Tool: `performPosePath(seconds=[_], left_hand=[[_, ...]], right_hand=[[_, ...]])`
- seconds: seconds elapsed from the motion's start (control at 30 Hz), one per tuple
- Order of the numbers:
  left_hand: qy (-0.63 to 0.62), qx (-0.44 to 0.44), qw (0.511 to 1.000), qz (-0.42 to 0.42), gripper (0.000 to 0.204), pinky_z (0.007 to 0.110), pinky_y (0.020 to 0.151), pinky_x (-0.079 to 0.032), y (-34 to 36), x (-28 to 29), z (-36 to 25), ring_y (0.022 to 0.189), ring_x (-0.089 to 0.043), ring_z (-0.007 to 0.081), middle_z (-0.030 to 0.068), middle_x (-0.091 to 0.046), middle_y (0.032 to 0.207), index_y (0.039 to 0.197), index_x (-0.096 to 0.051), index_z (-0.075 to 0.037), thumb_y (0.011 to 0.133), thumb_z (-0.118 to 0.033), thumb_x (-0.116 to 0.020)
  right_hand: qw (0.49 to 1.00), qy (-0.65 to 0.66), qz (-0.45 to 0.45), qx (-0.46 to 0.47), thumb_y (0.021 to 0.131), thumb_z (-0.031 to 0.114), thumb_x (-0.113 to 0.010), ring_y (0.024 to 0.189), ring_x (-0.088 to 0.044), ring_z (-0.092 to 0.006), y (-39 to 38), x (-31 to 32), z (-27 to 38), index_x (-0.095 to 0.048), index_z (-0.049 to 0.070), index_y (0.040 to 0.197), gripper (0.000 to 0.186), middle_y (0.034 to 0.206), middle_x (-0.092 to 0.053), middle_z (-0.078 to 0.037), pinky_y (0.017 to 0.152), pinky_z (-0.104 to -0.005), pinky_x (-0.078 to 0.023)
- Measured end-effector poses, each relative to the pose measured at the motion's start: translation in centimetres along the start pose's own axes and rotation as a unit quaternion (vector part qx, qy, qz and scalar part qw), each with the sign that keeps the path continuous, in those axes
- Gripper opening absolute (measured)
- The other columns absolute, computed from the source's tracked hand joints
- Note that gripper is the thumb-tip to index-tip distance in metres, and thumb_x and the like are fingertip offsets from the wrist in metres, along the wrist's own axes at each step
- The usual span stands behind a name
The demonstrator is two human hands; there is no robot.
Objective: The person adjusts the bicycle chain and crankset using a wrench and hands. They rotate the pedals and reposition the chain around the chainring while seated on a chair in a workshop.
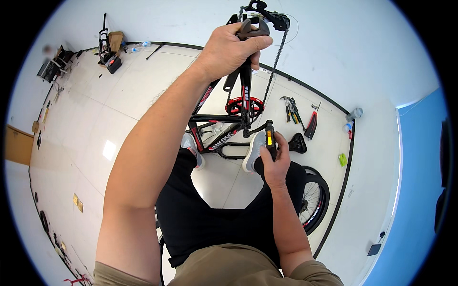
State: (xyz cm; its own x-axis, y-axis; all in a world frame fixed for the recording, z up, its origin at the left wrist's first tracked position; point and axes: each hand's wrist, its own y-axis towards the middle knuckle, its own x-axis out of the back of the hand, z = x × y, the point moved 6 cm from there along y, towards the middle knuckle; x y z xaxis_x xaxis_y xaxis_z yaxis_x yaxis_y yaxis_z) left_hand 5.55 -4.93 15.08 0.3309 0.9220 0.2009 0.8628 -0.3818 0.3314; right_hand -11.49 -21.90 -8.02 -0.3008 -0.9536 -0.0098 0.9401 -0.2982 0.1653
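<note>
A black bicycle frame (224, 139) with red and white markings stands between my feet, its rear end raised toward me. Up at that end, my left hand (234, 50) is closed around the frame, and the dark forked tip sticks out above my fingers. A rear derailleur (274, 18) hangs beyond the hand. From it the chain (278, 55) runs down to the red chainring (260, 106). Lower and to the right, my right hand (276, 161) grips a black pedal (270, 138) with a yellow reflector, at the end of the crank arm (257, 128).
A saddle (298, 143) lies right of the pedal. Beyond it are a hammer (286, 106), several hand tools and a red-and-black tool (311, 125). A wheel (315, 205) lies beside my right leg. Plastic bottles (354, 114) rest by the right wall. A cardboard box (115, 42) stands far left.
</note>
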Motion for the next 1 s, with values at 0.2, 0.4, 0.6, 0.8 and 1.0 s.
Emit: performPosePath(seconds=[0.2, 0.4, 0.6, 0.8, 1.0], left_hand=[[0.002, -0.006, 1.000, -0.014, 0.024, 0.027, 0.062, -0.052, 0.0, -0.1, 0.1, 0.059, -0.062, 0.0107, 0.0022, -0.062, 0.064, 0.088, -0.064, -0.005, 0.089, -0.028, -0.072], [0.002, -0.007, 1.000, -0.008, 0.026, 0.028, 0.065, -0.055, -0.1, -0.1, 0.1, 0.061, -0.063, 0.0114, 0.0024, -0.061, 0.065, 0.091, -0.064, -0.004, 0.091, -0.028, -0.072], [0.021, -0.008, 1.000, -0.007, 0.028, 0.029, 0.066, -0.057, -0.2, 0.0, 0.1, 0.062, -0.063, 0.0121, 0.0030, -0.061, 0.066, 0.094, -0.063, -0.002, 0.092, -0.028, -0.073], [0.030, -0.006, 0.999, -0.015, 0.028, 0.027, 0.063, -0.052, -0.3, 0.1, 0.3, 0.061, -0.062, 0.0105, 0.0017, -0.062, 0.064, 0.088, -0.065, -0.005, 0.089, -0.032, -0.071], [0.015, 0.004, 1.000, -0.017, 0.027, 0.028, 0.062, -0.050, -0.7, -0.1, 0.0, 0.061, -0.062, 0.0105, 0.0018, -0.063, 0.065, 0.087, -0.065, -0.005, 0.088, -0.031, -0.070]], right_hand=[[0.995, -0.089, -0.007, 0.035, 0.083, 0.005, -0.073, 0.127, -0.050, -0.0292, 0.1, -0.4, -0.9, -0.047, -0.004, 0.133, 0.057, 0.138, -0.047, -0.019, 0.107, -0.0372, -0.041], [0.993, -0.107, -0.015, 0.054, 0.090, 0.005, -0.069, 0.117, -0.056, -0.0195, -0.3, -0.4, -0.8, -0.045, -0.004, 0.138, 0.055, 0.127, -0.058, -0.014, 0.102, -0.0316, -0.044], [0.994, -0.094, -0.017, 0.044, 0.090, 0.006, -0.069, 0.115, -0.057, -0.0178, -0.2, -0.2, -1.2, -0.045, -0.004, 0.139, 0.056, 0.127, -0.058, -0.013, 0.100, -0.0298, -0.045], [0.998, -0.063, -0.005, -0.004, 0.085, 0.002, -0.071, 0.122, -0.054, -0.0253, -0.6, -0.3, -1.1, -0.046, -0.003, 0.137, 0.057, 0.136, -0.050, -0.017, 0.103, -0.0352, -0.045], [0.950, -0.214, -0.049, 0.221, 0.084, -0.003, -0.067, 0.125, -0.053, -0.0256, -0.1, -1.0, 8.1, -0.051, -0.004, 0.132, 0.050, 0.136, -0.052, -0.019, 0.102, -0.0372, -0.047]])
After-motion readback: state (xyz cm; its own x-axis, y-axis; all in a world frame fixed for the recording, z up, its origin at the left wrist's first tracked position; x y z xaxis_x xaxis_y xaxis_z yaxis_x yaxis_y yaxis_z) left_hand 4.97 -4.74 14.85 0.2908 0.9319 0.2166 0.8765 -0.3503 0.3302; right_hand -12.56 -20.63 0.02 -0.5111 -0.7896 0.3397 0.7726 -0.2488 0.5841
